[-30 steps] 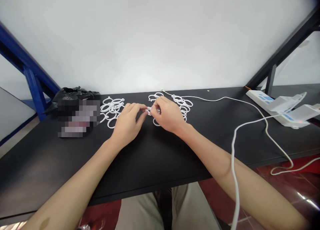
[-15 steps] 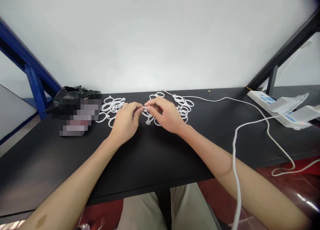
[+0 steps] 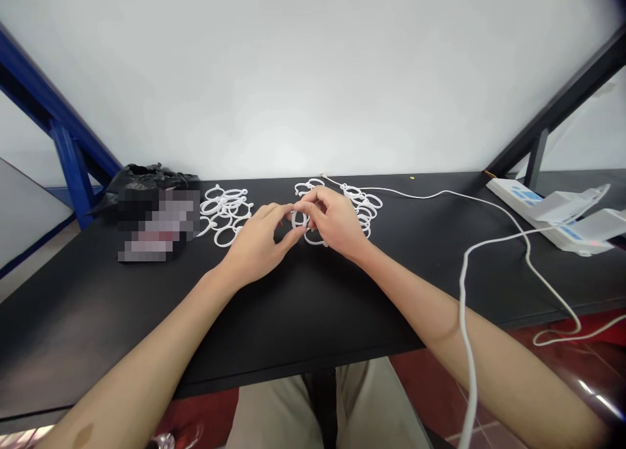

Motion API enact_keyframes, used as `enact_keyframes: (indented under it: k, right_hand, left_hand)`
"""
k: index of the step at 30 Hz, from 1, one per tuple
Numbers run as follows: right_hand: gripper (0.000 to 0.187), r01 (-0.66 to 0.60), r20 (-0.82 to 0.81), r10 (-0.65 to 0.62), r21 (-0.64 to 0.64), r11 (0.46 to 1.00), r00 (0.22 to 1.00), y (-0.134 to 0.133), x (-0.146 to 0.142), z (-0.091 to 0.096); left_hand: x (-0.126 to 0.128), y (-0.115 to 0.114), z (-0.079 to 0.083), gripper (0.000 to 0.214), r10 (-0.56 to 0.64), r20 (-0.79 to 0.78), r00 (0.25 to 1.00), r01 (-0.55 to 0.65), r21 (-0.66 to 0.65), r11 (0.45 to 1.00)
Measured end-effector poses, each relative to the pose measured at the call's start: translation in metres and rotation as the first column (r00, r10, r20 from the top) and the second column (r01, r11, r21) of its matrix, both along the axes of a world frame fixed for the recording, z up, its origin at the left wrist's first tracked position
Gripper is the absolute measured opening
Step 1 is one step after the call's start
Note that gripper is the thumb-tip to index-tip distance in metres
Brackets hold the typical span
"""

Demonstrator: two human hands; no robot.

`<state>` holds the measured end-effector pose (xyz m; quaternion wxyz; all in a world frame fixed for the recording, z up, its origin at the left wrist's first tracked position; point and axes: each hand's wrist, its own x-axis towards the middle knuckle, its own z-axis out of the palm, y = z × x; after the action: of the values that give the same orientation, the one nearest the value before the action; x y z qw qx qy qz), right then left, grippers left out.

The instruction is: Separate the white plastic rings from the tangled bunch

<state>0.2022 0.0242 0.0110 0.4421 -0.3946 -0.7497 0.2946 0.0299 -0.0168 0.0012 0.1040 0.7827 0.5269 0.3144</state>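
In the middle of the table, a white plastic curtain ring (image 3: 294,222) is held up between my two hands. My right hand (image 3: 335,224) pinches it at the upper right, with the fingers bent over it. My left hand (image 3: 259,240) has its thumb at the ring's bottom and its forefinger near the top, gripping it from the left. To the left lies a heap of white rings (image 3: 225,235), each with a small eyelet. Another heap of rings (image 3: 368,201) lies behind and right of my right hand, partly hidden by it.
A crumpled black plastic bag (image 3: 147,177) and a pixelated item (image 3: 156,227) lie at the left. White devices (image 3: 533,208) stand at the right on the black table (image 3: 293,318). A white cable (image 3: 464,305) loops across my right forearm. Blue metal braces (image 3: 68,156) flank the left side.
The ring between my hands has been turned so that its round opening faces me. My left hand has shifted right, its thumb and forefinger spreading wider around the ring.
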Motion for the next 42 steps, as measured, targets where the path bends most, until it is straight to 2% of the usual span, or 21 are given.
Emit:
enact_keyframes:
  k: [4, 8, 12, 15, 18, 23, 25, 28, 31, 34, 37, 42]
  right_hand:
    - [0.022, 0.085, 0.053, -0.087, 0.033, 0.996, 0.995, 0.002, 0.001, 0.001]
    - [0.023, 0.136, 0.052, -0.138, 0.043, 0.990, 0.989, 0.004, 0.001, 0.001]
    - [0.025, 0.129, 0.031, -0.130, 0.032, 0.991, 0.991, 0.002, 0.000, 0.000]
    - [0.026, 0.117, 0.015, -0.117, -0.006, 0.993, 0.993, -0.001, -0.002, 0.001]
    - [0.026, 0.107, -0.008, -0.107, -0.030, 0.994, 0.994, -0.002, -0.002, 0.002]
    - [0.028, 0.101, 0.010, -0.101, -0.037, 0.994, 0.995, -0.001, -0.002, 0.001]
    - [0.026, 0.105, 0.026, -0.105, -0.027, 0.994, 0.994, 0.001, -0.001, -0.001]
    - [0.024, 0.146, 0.028, -0.146, 0.001, 0.989, 0.989, 0.004, 0.001, -0.003]
    - [0.019, 0.208, 0.025, -0.209, 0.017, 0.978, 0.978, 0.009, 0.003, -0.003]
    - [0.013, 0.224, 0.025, -0.225, 0.013, 0.974, 0.974, 0.012, 0.005, -0.003]
    - [0.009, 0.204, 0.010, -0.204, -0.015, 0.979, 0.979, 0.015, 0.005, -0.004]
    - [0.009, 0.143, -0.033, -0.148, -0.114, 0.983, 0.989, 0.024, -0.004, 0.000]
  left_hand:
    - [-0.001, 0.001, -0.002, 0.036, 0.037, -0.022, 0.999, -0.038, -0.021, 0.999]
    - [-0.002, 0.001, 0.001, 0.019, 0.082, -0.023, 0.996, -0.083, -0.025, 0.996]
    - [-0.004, 0.000, 0.008, 0.012, 0.165, 0.160, 0.973, -0.152, -0.090, 0.984]
    - [-0.007, 0.002, 0.009, 0.016, 0.244, 0.346, 0.906, -0.186, -0.193, 0.963]
    - [-0.009, 0.006, 0.005, 0.023, 0.260, 0.501, 0.825, -0.151, -0.246, 0.957]
    - [-0.010, 0.009, 0.003, 0.030, 0.243, 0.678, 0.694, -0.100, -0.244, 0.965]
    - [-0.011, 0.008, 0.005, 0.030, 0.237, 0.697, 0.677, -0.114, -0.218, 0.969]
    - [-0.010, 0.006, 0.009, 0.027, 0.240, 0.621, 0.746, -0.149, -0.195, 0.969]
    - [-0.007, 0.003, 0.010, 0.023, 0.227, 0.422, 0.878, -0.156, -0.194, 0.968]
    - [-0.003, 0.000, 0.008, 0.023, 0.161, 0.217, 0.963, -0.132, -0.142, 0.981]
    - [0.002, -0.001, 0.004, 0.022, 0.097, 0.013, 0.995, -0.096, -0.042, 0.994]
    - [0.007, 0.001, -0.001, 0.023, 0.107, -0.256, 0.961, -0.094, 0.061, 0.994]
